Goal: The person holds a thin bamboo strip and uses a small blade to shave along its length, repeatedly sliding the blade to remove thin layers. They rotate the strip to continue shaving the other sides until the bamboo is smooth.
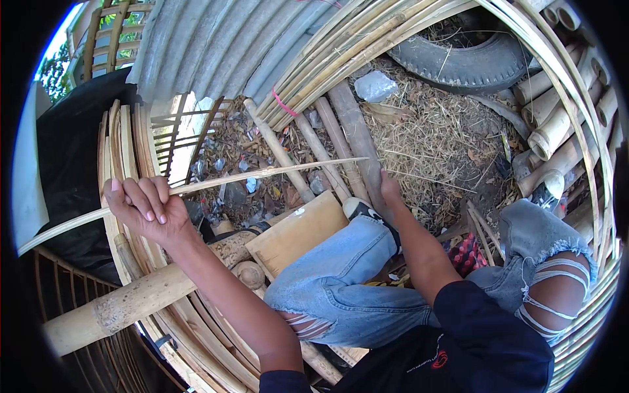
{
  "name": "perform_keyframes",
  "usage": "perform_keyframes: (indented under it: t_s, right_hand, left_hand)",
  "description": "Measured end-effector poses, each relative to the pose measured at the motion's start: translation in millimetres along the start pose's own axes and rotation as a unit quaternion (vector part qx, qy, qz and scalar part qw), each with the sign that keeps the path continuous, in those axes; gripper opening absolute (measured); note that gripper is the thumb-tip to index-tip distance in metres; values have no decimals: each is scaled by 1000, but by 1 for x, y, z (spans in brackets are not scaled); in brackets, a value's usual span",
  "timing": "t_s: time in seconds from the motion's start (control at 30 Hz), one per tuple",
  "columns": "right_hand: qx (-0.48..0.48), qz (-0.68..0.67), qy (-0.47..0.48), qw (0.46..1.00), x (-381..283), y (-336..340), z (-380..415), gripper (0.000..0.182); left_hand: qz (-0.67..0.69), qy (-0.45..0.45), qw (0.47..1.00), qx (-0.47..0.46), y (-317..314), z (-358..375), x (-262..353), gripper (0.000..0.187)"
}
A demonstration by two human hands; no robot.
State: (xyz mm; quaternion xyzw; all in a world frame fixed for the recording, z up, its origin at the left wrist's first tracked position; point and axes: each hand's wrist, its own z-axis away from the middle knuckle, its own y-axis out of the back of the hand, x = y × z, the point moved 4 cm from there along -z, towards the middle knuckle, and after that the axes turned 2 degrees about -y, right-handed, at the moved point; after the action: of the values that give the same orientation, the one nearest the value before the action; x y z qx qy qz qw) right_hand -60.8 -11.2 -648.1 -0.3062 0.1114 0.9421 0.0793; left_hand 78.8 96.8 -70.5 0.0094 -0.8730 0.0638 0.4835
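Note:
My left hand, its fingers curled, grips a long, thin bamboo strip. The strip runs from the far left across to a narrow tip over a flat, dark wooden plank. Close to that tip, my right hand is beside the plank's right edge, its fingers drawn together. What it holds, if anything, is hidden. A thick bamboo pole passes beneath my left forearm, and a light wooden block sits by my bent knee.
Bundled bamboo strips, tied with a pink band, arch across the top. An old tire and stacked bamboo poles lie at the upper right. Corrugated sheeting stands at the back. Dry straw covers the ground.

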Motion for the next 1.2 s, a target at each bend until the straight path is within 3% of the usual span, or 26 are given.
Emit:
perform_keyframes:
  t_s: [0.07,0.13,0.17,0.2,0.27,0.3,0.33,0.43,0.53,0.73,0.87,1.0,1.1,1.17,1.2]
  right_hand:
    - [-19,36,-19,999,-1,8,7,54]
    - [-144,-129,64,979,-35,3,41,55]
    - [-220,-93,74,968,-36,-8,50,57]
    - [-222,-90,70,968,-29,-16,51,57]
    - [-85,-132,-103,982,-1,-18,53,60]
    - [-38,-15,5,999,-8,-6,50,60]
    - [-31,-19,9,999,-20,2,51,60]
    - [-164,-107,64,979,-60,2,69,56]
    - [-218,-188,119,950,-100,-18,107,53]
    - [-365,-209,257,870,-211,4,234,47]
    - [-354,-259,251,863,-226,6,258,47]
    - [-244,-160,260,920,-181,-6,206,47]
    - [-191,-125,254,940,-143,-15,160,50]
    - [-117,-119,138,976,-134,-5,138,58]
    - [-116,-121,139,976,-141,-5,138,58]
  left_hand:
    - [9,1,1000,2,0,2,0,23]
    - [12,15,1000,8,3,1,0,23]
    - [5,10,1000,24,4,0,0,23]
    - [2,14,1000,27,4,0,-1,23]
    - [7,14,1000,7,4,2,1,23]
    - [2,15,1000,13,3,2,2,24]
    - [9,13,1000,9,0,2,1,24]
    - [26,15,999,-26,-3,2,1,24]
    - [0,17,1000,-10,-5,1,0,23]
    - [19,22,999,-23,4,-1,-1,25]
    - [22,26,999,-33,0,-2,-1,25]
    - [8,16,1000,-21,8,-3,-1,25]
    - [-17,2,998,53,20,-2,-1,23]
    - [-15,6,999,40,22,0,1,25]
    - [-14,16,999,32,22,1,1,27]
